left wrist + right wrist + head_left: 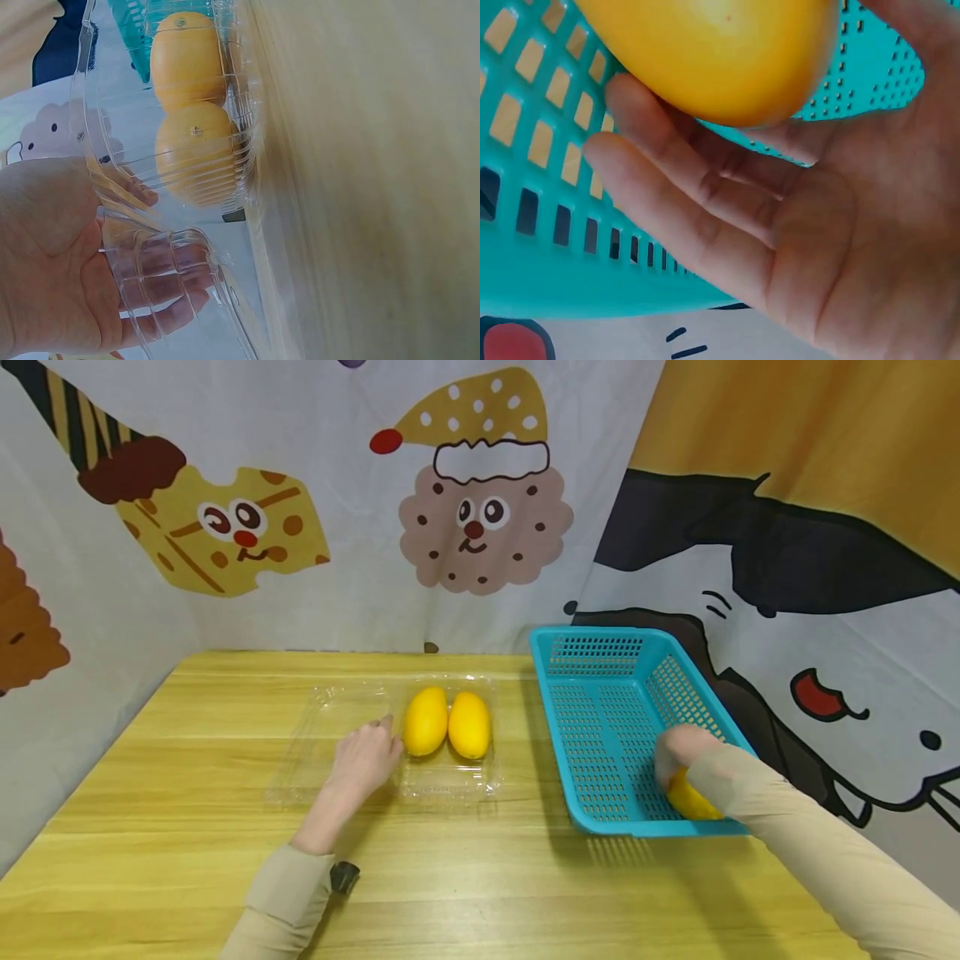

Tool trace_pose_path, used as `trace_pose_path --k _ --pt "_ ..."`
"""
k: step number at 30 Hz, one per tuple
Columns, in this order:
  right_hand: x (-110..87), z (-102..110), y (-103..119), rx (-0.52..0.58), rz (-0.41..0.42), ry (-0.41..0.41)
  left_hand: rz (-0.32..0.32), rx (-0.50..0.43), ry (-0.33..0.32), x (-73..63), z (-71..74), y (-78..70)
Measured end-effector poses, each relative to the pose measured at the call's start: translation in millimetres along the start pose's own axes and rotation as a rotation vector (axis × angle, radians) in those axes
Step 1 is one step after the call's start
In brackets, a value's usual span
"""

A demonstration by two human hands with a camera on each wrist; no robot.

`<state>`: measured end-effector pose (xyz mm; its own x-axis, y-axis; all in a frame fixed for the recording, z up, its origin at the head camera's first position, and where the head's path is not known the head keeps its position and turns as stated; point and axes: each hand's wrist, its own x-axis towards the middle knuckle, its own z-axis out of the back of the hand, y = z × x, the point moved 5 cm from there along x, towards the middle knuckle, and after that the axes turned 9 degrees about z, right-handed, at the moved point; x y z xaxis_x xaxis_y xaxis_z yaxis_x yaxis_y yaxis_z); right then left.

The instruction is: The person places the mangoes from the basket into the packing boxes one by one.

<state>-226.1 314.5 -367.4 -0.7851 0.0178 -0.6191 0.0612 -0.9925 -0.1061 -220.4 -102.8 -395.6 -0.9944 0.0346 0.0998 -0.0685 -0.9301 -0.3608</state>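
Two smooth yellow mangoes (426,722) lie side by side in one half of a clear plastic clamshell box (447,789). The box's other half is folded out flat to the left. My left hand (366,758) holds the box along its middle fold, and its fingers (169,289) show through the clear plastic. Inside the blue-green basket (561,727), low at the near right corner, my right hand (681,747) grips another yellow mango (735,60). The fingers (682,165) curl under that fruit, close to the basket's wall.
The basket stands at the right end of the wooden table (450,893), its perforated wall rising around the right hand. A printed curtain (360,618) hangs just behind the table. A dark band (344,877) shows at the left sleeve.
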Motion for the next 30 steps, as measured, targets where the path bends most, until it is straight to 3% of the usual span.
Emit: trace_pose_path --k 10,16,21,30 --pt "-2.8 -5 7 0.026 0.005 -0.031 0.014 0.0 0.003 0.9 -0.7 1.7" --pt "-3.3 -9 8 0.026 0.007 -0.007 0.014 -0.003 0.004 0.5 -0.8 1.4" --pt "-2.7 -10 7 0.098 -0.019 0.007 0.009 -0.002 -0.004 0.2 0.2 1.0" --pt "4.6 -4 26 0.029 0.202 0.091 0.017 -0.002 0.004 -0.2 1.1 0.9"
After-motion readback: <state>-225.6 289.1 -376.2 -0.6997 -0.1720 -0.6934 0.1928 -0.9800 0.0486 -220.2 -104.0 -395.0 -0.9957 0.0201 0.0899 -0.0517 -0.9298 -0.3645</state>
